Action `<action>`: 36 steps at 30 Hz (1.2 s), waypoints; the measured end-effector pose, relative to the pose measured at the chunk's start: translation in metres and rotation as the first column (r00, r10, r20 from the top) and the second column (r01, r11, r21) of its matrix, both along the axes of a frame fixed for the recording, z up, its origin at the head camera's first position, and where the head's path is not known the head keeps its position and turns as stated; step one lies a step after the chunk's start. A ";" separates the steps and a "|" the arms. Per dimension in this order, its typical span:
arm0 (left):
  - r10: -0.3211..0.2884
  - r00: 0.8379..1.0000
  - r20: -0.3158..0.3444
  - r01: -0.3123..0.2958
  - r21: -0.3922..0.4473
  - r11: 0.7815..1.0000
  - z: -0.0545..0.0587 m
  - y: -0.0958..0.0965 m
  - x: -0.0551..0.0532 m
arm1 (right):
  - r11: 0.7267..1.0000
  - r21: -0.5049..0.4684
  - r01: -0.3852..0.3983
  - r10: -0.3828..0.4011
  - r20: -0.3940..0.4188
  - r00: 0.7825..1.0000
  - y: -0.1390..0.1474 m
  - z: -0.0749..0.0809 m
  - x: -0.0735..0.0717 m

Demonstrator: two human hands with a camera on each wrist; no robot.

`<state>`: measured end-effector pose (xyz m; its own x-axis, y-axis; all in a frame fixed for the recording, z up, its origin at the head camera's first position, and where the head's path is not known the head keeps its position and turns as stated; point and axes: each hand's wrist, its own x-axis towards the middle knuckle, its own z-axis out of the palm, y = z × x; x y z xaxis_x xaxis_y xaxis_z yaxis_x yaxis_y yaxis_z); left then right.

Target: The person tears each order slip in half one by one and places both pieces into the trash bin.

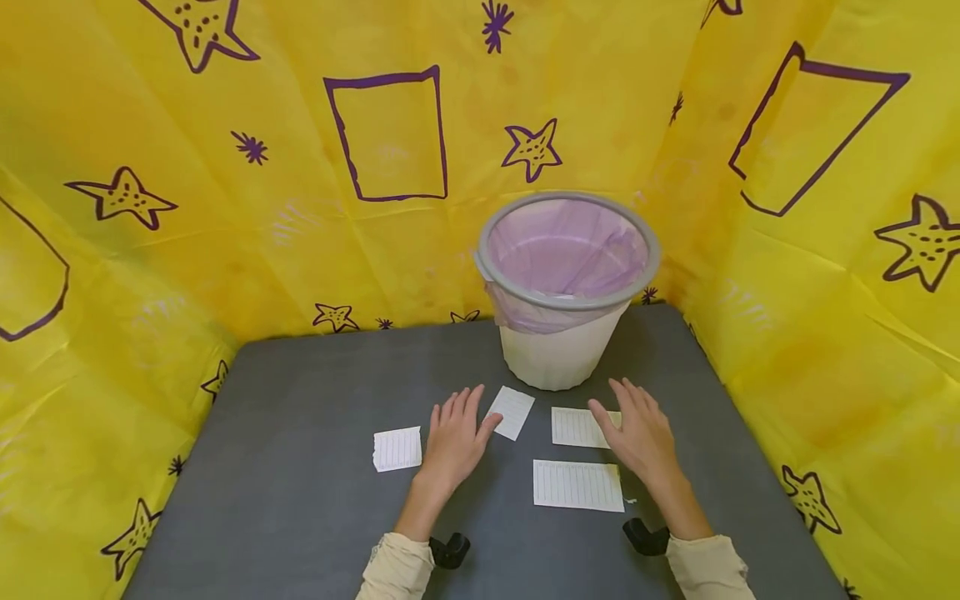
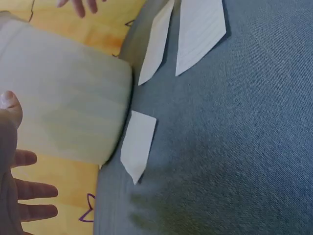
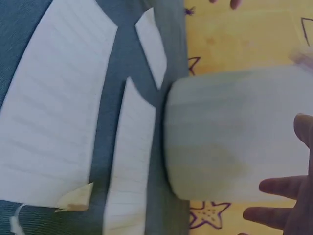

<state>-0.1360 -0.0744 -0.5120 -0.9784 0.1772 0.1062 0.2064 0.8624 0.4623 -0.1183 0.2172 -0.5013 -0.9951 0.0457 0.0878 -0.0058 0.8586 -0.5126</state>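
My left hand (image 1: 454,442) is held over the dark table with fingers spread and nothing in it. Between a small lined paper piece (image 1: 397,449) on its left and a tilted paper piece (image 1: 513,412) by its thumb, it hovers palm down. My right hand (image 1: 639,429) also has its fingers extended and holds nothing. It partly covers the right end of a lined paper strip (image 1: 576,427). Nearer the front lies a larger lined paper strip (image 1: 577,485), with a tan corner (image 3: 76,198) in the right wrist view.
A white bin (image 1: 558,358) with a grey rim and a purple liner (image 1: 555,242) stands at the table's back right. A tiny paper scrap (image 1: 631,501) lies beside the larger strip. Yellow patterned cloth (image 1: 390,258) walls in the grey table (image 1: 300,500).
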 end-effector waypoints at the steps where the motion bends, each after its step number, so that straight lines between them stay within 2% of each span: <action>1: -0.001 1.000 -0.002 0.001 0.000 1.000 0.000 0.002 0.000 | 1.000 0.001 0.001 -0.001 -0.005 1.000 -0.002 0.000 -0.001; 4: 0.005 1.000 -0.015 -0.005 -0.008 1.000 0.002 0.004 -0.002 | 1.000 0.015 -0.006 0.006 -0.024 1.000 -0.004 0.004 -0.001; 6: -0.005 0.999 -0.041 0.004 -0.024 1.000 0.000 0.010 -0.002 | 0.999 0.039 -0.026 0.027 -0.033 0.999 -0.006 0.001 0.001; 9: -0.083 0.993 -0.080 0.077 -0.070 0.995 -0.012 0.027 0.003 | 0.988 0.120 -0.101 0.107 -0.045 0.993 -0.011 -0.014 0.005; 11: -0.168 0.981 -0.096 0.156 -0.118 0.981 -0.024 0.042 0.006 | 0.970 0.178 -0.167 0.180 -0.059 0.982 -0.016 -0.027 0.007; 14: -0.272 0.956 -0.106 0.251 -0.172 0.953 -0.041 0.061 0.010 | 0.936 0.242 -0.256 0.288 -0.109 0.951 -0.022 -0.045 0.008; 16: -0.308 0.944 -0.119 0.280 -0.206 0.937 -0.050 0.070 0.012 | 0.918 0.279 -0.280 0.334 -0.165 0.928 -0.026 -0.052 0.009; 19: -0.325 0.939 -0.117 0.289 -0.250 0.924 -0.056 0.078 0.013 | 0.908 0.310 -0.281 0.352 -0.202 0.914 -0.028 -0.055 0.010; 22: -0.324 0.942 -0.086 0.291 -0.273 0.917 -0.057 0.083 0.013 | 0.906 0.323 -0.274 0.341 -0.175 0.923 -0.028 -0.057 0.010; 25: -0.326 0.944 -0.050 0.300 -0.277 0.913 -0.057 0.087 0.011 | 0.910 0.305 -0.282 0.326 -0.102 0.940 -0.028 -0.057 0.009; 31: -0.332 0.943 0.022 0.327 -0.237 0.915 -0.058 0.092 0.008 | 0.918 0.254 -0.304 0.306 0.032 0.952 -0.029 -0.058 0.007; 36: -0.338 0.941 0.038 0.337 -0.241 0.910 -0.057 0.094 0.007 | 0.923 0.235 -0.304 0.305 0.032 0.952 -0.029 -0.061 0.007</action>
